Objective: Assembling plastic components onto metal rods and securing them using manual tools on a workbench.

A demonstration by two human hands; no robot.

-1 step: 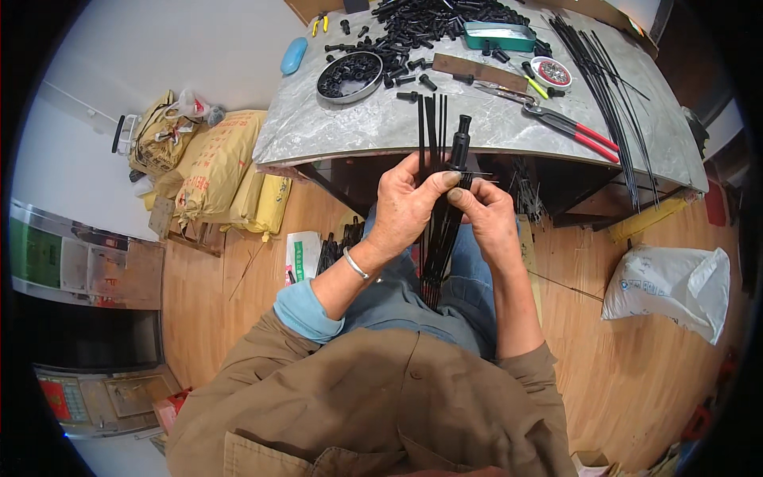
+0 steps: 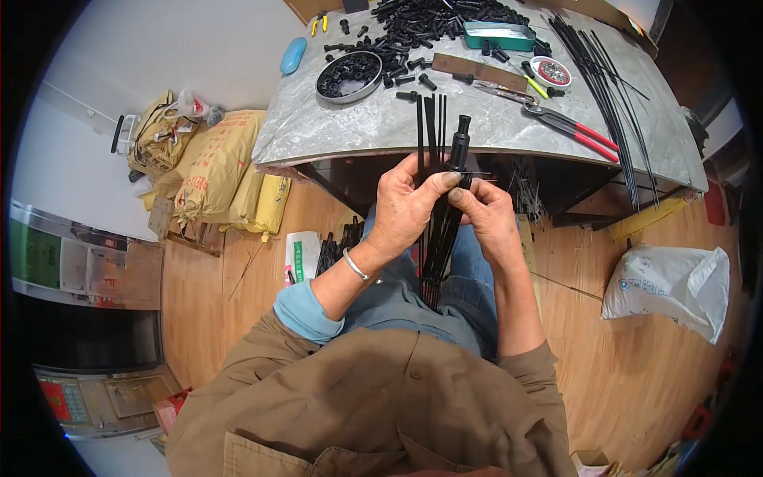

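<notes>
Holding a bundle of black rods over the lap

Gripping starts nearest the camera: the left hand [image 2: 405,208] is closed around a bundle of thin black rods [image 2: 435,254], thumb pressed across them, a metal bracelet [image 2: 355,265] at the wrist and a light blue cuff [image 2: 306,312] below it. Just at 3 o'clock of it, touching, the right hand [image 2: 486,216] is closed too, its fingertips pinching a black tube-shaped piece [image 2: 458,147] against the rods. The bundle stands nearly upright between both hands: its lower ends hang down over the blue trousers [image 2: 469,302], its upper ends rise toward 12 o'clock and cross the front edge of the grey marble-patterned surface [image 2: 334,127].

At 9 o'clock of the hands, on the wooden floor [image 2: 620,374], yellow sacks [image 2: 214,167] lie stacked beside a white packet [image 2: 302,256]. At 3 o'clock a white plastic bag [image 2: 668,288] rests on the floor, well apart from the hands.

Farther out, on the surface, red-handled pliers [image 2: 572,127] lie at 1 o'clock, beside a fan of long black rods [image 2: 604,87] spread toward the right edge. A round dish of black parts [image 2: 348,77] sits at 11 o'clock, with a blue oval object [image 2: 292,55] just beyond it. At 12 o'clock a heap of short black pieces [image 2: 421,24] covers the far part, near a teal tin [image 2: 499,35] and a small round container [image 2: 551,71].
</notes>
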